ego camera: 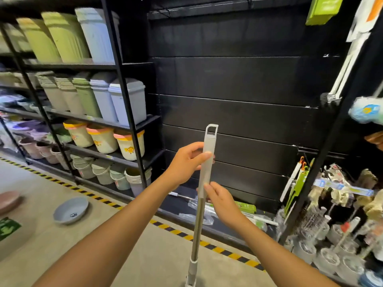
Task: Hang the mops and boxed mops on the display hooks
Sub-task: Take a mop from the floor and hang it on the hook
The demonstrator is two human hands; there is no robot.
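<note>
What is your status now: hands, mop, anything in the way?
Left hand grips mop handle near its top; right hand pinches it lower. Handle upright, not yet hung. Nothing between it and black panel.

Back wall: a black slatted display wall [238,79] stood straight ahead
Floor: a pale concrete floor [145,251] carried a yellow-and-black hazard stripe [180,233] along the shelf base
Left side: black metal shelving [124,83] held green and grey bins [128,100] above cream buckets [130,146]
Right side: a black upright post [323,162] stood beside crowded goods
Light: the wall was dim, the floor brighter
</note>
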